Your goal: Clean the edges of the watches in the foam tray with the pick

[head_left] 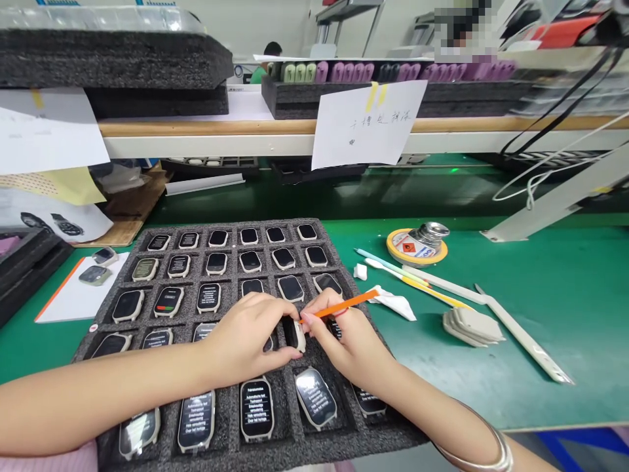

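A dark foam tray (228, 452) holds rows of smartwatch bodies without straps, several with lit text screens. Over its middle, my left hand (248, 331) pinches one smartwatch (296, 335), tilted on its side with its pale edge turned to the right. My right hand (346, 334) grips a thin orange stick (351, 303) like a pen. The stick's lower tip meets the edge of that watch, close to my right fingertips. Exactly what the tip touches is hidden by the fingers. A watch with a lit screen (316, 396) lies in the compartment just below.
Right of the tray lie white tissue (394, 303), stacked pale pads (472, 326), pale straps (528, 337), thin sticks (417, 283) and a yellow-rimmed dispenser (417, 246). Two watches (95, 274) rest on paper at left. A shelf (221, 145) spans the back; a slanted post (555, 196) stands at right.
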`<state>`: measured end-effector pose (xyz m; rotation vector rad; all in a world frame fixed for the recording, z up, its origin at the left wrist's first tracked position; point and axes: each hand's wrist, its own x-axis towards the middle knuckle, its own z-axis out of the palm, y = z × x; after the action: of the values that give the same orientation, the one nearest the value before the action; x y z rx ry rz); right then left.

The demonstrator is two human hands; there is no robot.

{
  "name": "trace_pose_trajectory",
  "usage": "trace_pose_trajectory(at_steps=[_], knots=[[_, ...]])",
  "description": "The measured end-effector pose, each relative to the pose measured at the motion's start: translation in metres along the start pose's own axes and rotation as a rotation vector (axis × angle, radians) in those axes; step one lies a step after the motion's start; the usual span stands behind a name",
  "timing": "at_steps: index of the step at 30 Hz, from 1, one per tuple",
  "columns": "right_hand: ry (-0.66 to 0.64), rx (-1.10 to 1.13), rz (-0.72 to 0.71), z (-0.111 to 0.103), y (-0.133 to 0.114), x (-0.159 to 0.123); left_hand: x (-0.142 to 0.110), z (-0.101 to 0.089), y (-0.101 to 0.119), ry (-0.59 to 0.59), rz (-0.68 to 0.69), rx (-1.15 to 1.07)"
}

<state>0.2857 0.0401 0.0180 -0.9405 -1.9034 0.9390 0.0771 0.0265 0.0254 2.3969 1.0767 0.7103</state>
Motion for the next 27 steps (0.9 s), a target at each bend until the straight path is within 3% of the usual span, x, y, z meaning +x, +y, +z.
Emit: trace_pose_trajectory(at_steps=[3,6,9,12,16,23,27], knots=[[0.063,0.037,-0.026,-0.003,-0.001,-0.002,0.002,-0.002,0.003,-0.009,-0.029,0.048],[0.272,0.101,-0.02,-0.01,-0.001,-0.005,0.013,-0.002,0.011,-0.01,0.002,0.112],[0.463,0.164,0.0,-0.018,-0.001,-0.006,0.03,0.009,0.02,-0.063,0.098,0.165],[0.528,0.2,0.015,-0.025,0.0,-0.007,0.046,0.027,0.025,-0.13,0.186,0.191],[0.52,0.219,0.053,-0.031,0.006,-0.012,0.052,0.041,0.025,-0.136,0.18,0.152],[0.421,0.265,0.128,-0.032,0.018,-0.022,0.047,0.038,0.02,0.025,0.214,0.076],[0.337,0.254,0.178,-0.03,0.023,-0.025,0.05,0.039,0.02,0.059,0.263,0.085]])
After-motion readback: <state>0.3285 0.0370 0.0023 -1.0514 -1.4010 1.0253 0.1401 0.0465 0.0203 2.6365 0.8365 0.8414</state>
